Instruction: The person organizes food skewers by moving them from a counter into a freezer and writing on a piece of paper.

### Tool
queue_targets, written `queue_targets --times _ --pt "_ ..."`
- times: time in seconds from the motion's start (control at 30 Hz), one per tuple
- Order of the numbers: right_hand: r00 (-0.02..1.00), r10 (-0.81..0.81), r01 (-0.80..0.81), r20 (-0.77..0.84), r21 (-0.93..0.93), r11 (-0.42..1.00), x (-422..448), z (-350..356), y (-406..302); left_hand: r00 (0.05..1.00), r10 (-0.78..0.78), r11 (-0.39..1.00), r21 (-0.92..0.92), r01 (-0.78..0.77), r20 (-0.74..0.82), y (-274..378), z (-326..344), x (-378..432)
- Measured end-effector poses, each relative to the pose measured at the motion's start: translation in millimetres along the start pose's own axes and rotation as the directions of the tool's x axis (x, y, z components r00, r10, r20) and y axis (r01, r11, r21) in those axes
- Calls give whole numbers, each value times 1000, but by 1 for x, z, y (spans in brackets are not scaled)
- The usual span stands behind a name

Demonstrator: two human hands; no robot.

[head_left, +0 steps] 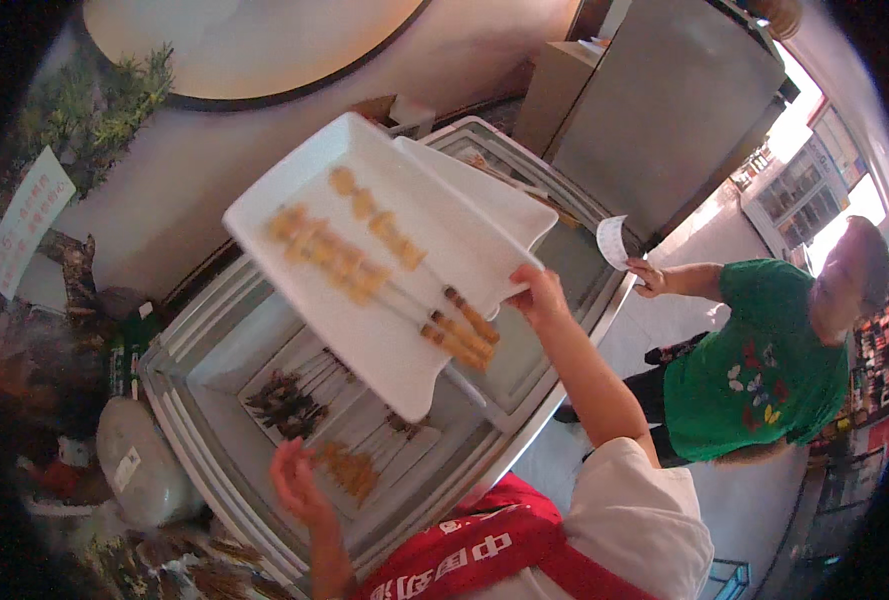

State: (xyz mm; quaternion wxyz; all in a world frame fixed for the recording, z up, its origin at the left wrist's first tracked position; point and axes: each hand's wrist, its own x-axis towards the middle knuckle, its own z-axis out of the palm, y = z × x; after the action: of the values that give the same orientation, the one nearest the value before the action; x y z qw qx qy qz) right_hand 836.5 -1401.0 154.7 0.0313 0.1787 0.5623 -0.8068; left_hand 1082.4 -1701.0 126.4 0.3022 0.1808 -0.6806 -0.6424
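Observation:
My right hand [542, 296] grips the right edge of a white plastic tray [324, 300], which is held tilted above a chest freezer [227, 480]. On the tray lie several blurred skewers of pale yellow food [332, 255] with brown handles. Another white tray [482, 180] shows behind it; whether my hand holds it too is unclear. My left hand [298, 480] is raised over the freezer's lower left part with its fingers apart, holding nothing. Below it in the freezer are dark skewers [287, 405] and orange-brown skewers [350, 469] on trays.
A person in a green shirt [759, 360] stands at the right, holding a curled paper slip [611, 241] near the freezer's rim. A grey cabinet [669, 105] stands behind. At the left are a rounded grey jar [144, 465], a green plant [106, 112] and a paper sign [28, 225].

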Motion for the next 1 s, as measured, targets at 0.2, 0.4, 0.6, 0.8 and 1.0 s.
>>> queue_targets --times 0.2,0.4,0.6,0.8,1.0 --pt "987 -158 158 11 -139 978 67 -34 -50 798 -405 826 -197 528 446 14 144 45" --pt "965 -68 127 253 -223 966 101 -38 -60 885 -390 912 -28 410 255 -35 239 79" --pt "932 -316 349 177 -678 647 210 -122 -56 856 -487 873 114 474 174 -41 227 104" --pt "629 -552 717 547 -683 141 274 -103 19 900 -431 865 309 394 58 -61 216 125" --pt "707 -365 619 605 -780 -92 313 -71 46 826 489 460 722 -516 279 4 264 101"
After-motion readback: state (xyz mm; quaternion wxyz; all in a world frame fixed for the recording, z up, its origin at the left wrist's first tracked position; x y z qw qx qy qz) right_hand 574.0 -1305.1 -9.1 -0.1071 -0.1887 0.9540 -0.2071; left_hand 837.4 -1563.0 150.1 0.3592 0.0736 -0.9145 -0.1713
